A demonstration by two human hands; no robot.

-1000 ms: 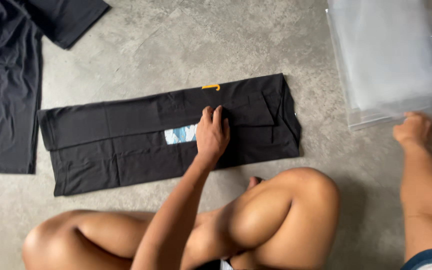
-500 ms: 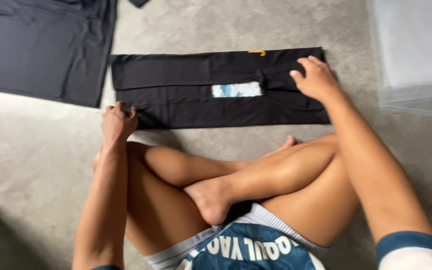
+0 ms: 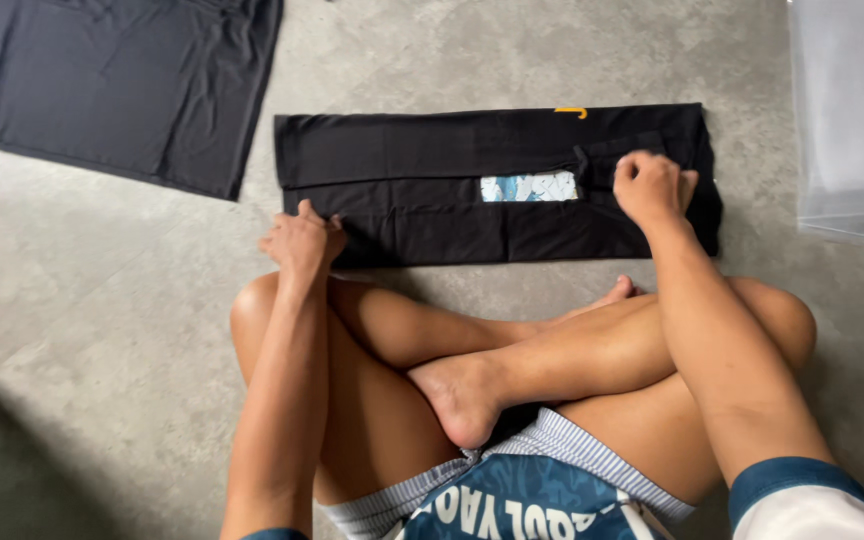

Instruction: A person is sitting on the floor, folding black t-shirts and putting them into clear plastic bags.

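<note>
Folded garment: a black cloth garment folded into a long narrow strip (image 3: 472, 185) is lying flat on the grey concrete floor (image 3: 102, 300), just in front of the person's crossed legs (image 3: 512, 370).
Details on the garment: a small light-blue and white printed patch (image 3: 529, 187) is showing near the middle of the strip, and a small orange mark (image 3: 571, 112) is sitting at its far edge.
Left hand: the left hand (image 3: 300, 240) is resting on the near left corner of the strip, with the fingers curled and pinching the edge of the cloth there.
Right hand: the right hand (image 3: 649, 186) is lying on the right part of the strip, closed into a loose fist and pressing on the cloth; whether it is really gripping a fold I cannot tell.
Second garment: a larger dark navy cloth piece (image 3: 112, 80) is spreading flat on the floor at the upper left, well apart from the folded strip.
Plastic: a stack of clear plastic bags (image 3: 852, 110) is lying at the right edge of the view, near the right end of the strip but not touching it.
Person: the person is sitting cross-legged on the floor, wearing blue patterned shorts (image 3: 522, 500), and both arms are reaching forward over the knees.
</note>
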